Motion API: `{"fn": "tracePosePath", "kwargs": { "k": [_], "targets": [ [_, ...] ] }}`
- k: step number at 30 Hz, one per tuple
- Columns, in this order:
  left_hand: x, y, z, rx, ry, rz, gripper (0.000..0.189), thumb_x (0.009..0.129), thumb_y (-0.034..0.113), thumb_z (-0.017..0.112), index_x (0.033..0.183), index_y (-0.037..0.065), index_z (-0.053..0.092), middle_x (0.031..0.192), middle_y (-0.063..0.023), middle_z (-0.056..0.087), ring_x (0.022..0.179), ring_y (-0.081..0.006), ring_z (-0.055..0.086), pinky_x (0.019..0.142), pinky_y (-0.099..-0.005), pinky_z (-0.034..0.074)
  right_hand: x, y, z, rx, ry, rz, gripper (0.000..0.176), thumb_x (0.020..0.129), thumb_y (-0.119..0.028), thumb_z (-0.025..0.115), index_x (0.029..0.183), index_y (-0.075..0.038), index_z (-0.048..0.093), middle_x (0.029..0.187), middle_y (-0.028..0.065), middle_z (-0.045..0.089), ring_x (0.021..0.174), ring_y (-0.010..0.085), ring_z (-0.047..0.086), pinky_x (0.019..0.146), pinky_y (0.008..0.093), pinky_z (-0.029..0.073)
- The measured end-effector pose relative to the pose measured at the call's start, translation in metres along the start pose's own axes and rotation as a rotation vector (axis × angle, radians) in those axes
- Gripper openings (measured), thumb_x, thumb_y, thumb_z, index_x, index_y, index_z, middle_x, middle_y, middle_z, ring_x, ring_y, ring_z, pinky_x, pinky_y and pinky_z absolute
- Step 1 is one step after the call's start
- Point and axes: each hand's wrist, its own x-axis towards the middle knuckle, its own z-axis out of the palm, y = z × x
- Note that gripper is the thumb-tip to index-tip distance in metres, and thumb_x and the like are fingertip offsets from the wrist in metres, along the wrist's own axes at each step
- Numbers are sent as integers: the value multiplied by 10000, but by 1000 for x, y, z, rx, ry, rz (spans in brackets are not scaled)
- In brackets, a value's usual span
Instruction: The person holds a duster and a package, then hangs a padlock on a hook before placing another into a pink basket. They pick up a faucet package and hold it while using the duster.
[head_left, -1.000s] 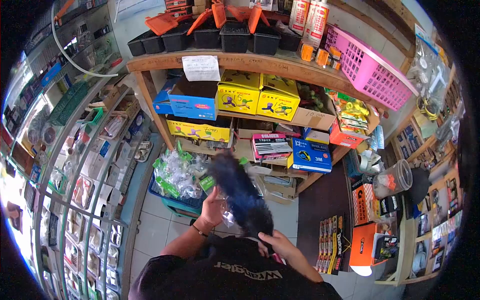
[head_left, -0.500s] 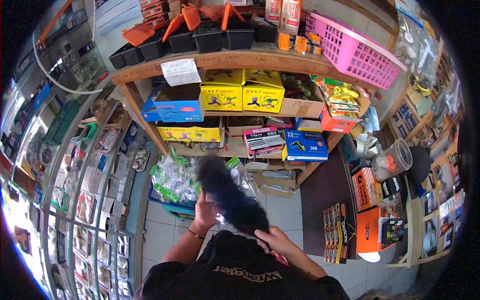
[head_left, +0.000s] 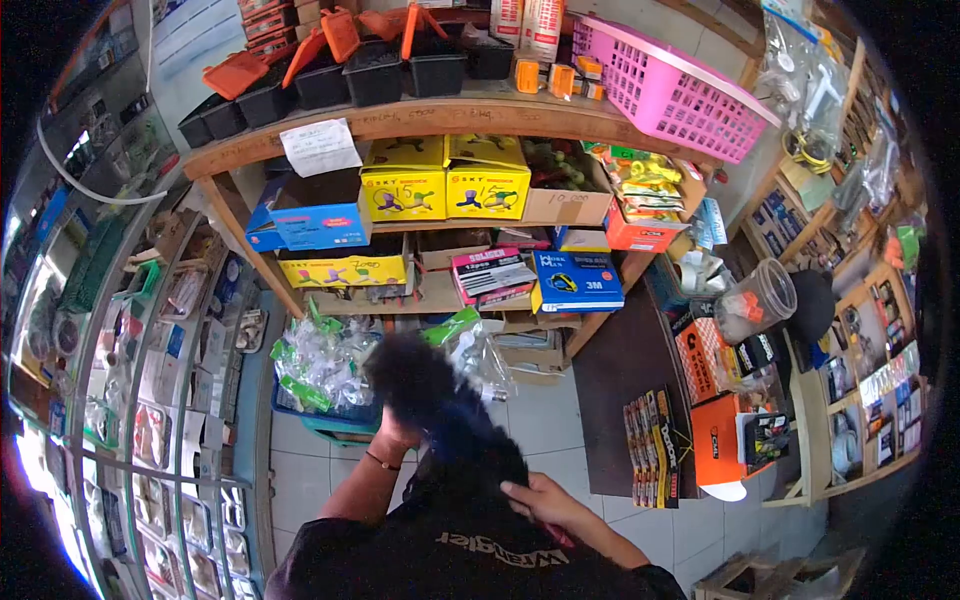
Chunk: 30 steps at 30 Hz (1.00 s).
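A dark, fluffy duster (head_left: 440,400) slants across the front of my body, its upper end near the packets. At its lower end, my right hand (head_left: 545,500) is closed, with a bit of pink handle showing beneath it. My left hand (head_left: 400,430) is against the duster's left side, its fingers mostly hidden. Beyond the left hand, clear plastic packets with green labels (head_left: 325,355) fill a blue basket (head_left: 340,413). Another clear bag with a green label (head_left: 480,360) is just past the duster.
A wooden shelf (head_left: 430,122) ahead holds yellow boxes (head_left: 404,190), a blue 3M box (head_left: 578,281), black bins (head_left: 374,75) and a pink basket (head_left: 680,95). Glass shelving (head_left: 190,400) lines the left. An orange box (head_left: 722,440) stands at right.
The view has shifted, so the shelves appear further left. The duster's top has dropped closer to my left hand, and more of the green-labelled bag beyond it shows.
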Motion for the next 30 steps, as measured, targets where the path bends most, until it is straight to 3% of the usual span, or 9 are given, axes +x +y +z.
{"fn": "tracePosePath", "kwargs": {
  "k": [5,11,14,19,22,24,26,28,30],
  "targets": [
    [17,-4,-19,152,-453,-2,529,859,518,341,1243,158,397,906,-23,547,803,-178,534,711,-349,445,-8,1,-6,69,251,-64,339,867,-349,493,677,-72,454,526,-13,424,426,95,407,390,244,346],
    [31,-10,-38,-633,-206,-462,465,870,379,403,1220,73,412,1058,-115,525,946,-313,503,891,-458,369,-6,20,5,-110,123,-128,314,885,-325,466,692,-78,443,510,-18,421,402,92,382,384,246,322],
    [39,-11,-48,-187,-700,-228,511,869,408,393,1260,80,362,1084,-112,523,968,-306,503,901,-452,367,-8,20,-4,90,317,-121,302,886,-326,464,706,-85,442,530,-22,423,424,84,389,401,232,330],
    [50,-13,-70,-36,-455,-264,508,882,413,359,1282,101,325,1146,-107,496,1027,-289,485,948,-423,338,-7,23,-2,-57,104,-77,318,881,-324,472,671,-89,430,505,-9,420,400,94,406,396,244,377],
    [45,-10,-54,-236,-938,-287,462,882,458,342,1204,136,418,1114,-71,512,1025,-244,475,890,-429,358,-8,12,-6,-67,180,-100,312,882,-320,472,677,-88,436,506,-6,417,400,97,403,395,248,374],
    [25,-9,-34,113,-508,-79,481,868,493,343,1196,153,429,1020,-46,536,918,-205,502,793,-374,402,-6,2,-3,153,341,-173,346,879,-348,469,671,-73,446,503,0,415,414,106,410,417,251,372],
    [36,-5,-45,-127,-902,-206,497,868,490,348,1232,156,394,1131,-85,497,1029,-236,470,858,-375,388,-2,7,-4,54,280,-115,348,880,-354,465,694,-59,458,507,0,418,431,106,416,423,257,375],
    [44,-15,-72,673,-551,143,496,869,485,351,1245,164,376,1154,-95,483,1023,-244,480,845,-366,407,-2,7,2,-203,-12,-118,317,883,-334,465,723,-60,461,507,1,421,437,99,414,418,262,380],
    [34,-9,-61,472,-549,88,484,869,484,355,1235,169,384,1116,-85,499,967,-229,500,807,-364,421,0,-1,2,-118,73,-136,315,884,-329,466,727,-56,462,506,-1,419,436,100,413,417,265,376]
  ]
}}
